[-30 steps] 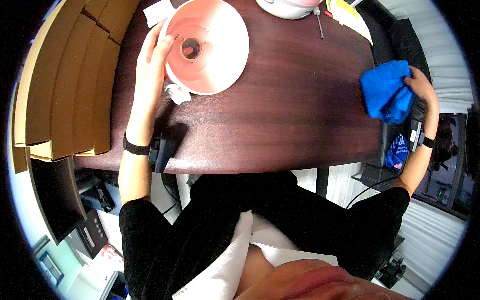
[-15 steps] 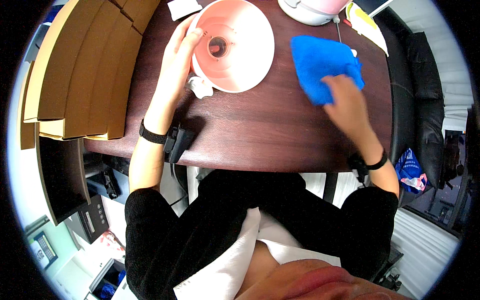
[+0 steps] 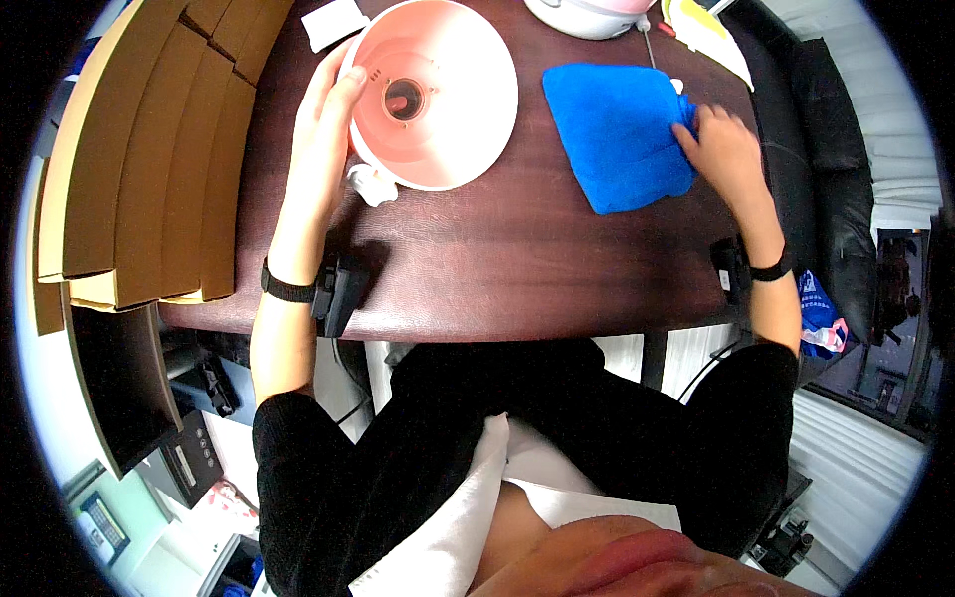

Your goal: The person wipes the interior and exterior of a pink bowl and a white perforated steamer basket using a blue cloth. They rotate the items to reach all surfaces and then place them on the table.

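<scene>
My left hand (image 3: 328, 124) is closed on the left wall of a pink, bowl-shaped shell (image 3: 463, 109), the thumb lying over its rim. The shell is tilted so its inside shows, with a dark round opening at the bottom. To the right, a blue cloth (image 3: 619, 139) lies spread on the table, folded over. At its bunched right edge, my right hand (image 3: 731, 149) has thumb and curled fingers closed on the fabric. A crumpled white tissue (image 3: 373, 185) rests just below the shell.
Stacked brown cardboard boxes (image 3: 139, 149) line the left of the dark wooden table (image 3: 468, 279). A white and pink appliance (image 3: 587, 15) with a cord stands at the far edge, beside a yellow and white cloth (image 3: 711, 40). A white packet (image 3: 333, 25) lies at the far left.
My right hand has moved from the middle of the blue cloth to its right edge, and the cloth lies flatter and wider. My left hand keeps its hold on the pink shell.
</scene>
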Available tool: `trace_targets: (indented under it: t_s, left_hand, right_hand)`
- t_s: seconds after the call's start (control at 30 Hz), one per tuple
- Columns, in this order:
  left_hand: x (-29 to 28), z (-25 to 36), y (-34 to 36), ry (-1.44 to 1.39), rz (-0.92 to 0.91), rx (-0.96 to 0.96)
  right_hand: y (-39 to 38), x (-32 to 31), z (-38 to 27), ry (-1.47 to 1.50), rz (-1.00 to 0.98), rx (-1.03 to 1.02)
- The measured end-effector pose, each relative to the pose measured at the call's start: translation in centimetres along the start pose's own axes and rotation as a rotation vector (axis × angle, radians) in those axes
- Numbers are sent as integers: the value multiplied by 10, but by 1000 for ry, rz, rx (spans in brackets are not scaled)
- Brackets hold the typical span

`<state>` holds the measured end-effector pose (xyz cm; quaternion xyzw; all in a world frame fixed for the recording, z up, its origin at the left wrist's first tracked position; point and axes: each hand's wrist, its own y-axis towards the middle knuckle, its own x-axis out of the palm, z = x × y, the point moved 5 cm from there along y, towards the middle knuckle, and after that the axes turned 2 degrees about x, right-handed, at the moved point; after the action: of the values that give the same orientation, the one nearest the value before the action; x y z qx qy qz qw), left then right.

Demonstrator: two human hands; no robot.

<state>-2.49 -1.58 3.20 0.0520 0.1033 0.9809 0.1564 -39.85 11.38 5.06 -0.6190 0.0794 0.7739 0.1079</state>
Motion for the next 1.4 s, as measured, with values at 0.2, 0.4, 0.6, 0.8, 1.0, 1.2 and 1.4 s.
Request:
trace_targets:
  t_s: [0.2,0.4,0.6,0.8,1.0,1.2,1.4]
  left_hand:
    - [0,1,1,23,-3,11]
    - [3,0,2,2,-12,-6]
    - [1,0,2,3,1,-14]
    - [2,1,0,2,8,0]
    - [-2,-4,3,51,-10,-37]
    - [1,-1,3,13,-15,-69]
    - [-3,-4,3,-17,-11,-45]
  right_hand:
    - [-39,55,45,473,-241,414]
    - [-37,53,37,1304,109,317]
    - [-22,29,43,1645,315,319]
    - [-40,25,54,375,583,181]
    - [-53,-18,-48,279,379,-425]
    - [-50,28,-73,312,245,-501]
    - [-45,17,-60,307,172,-446]
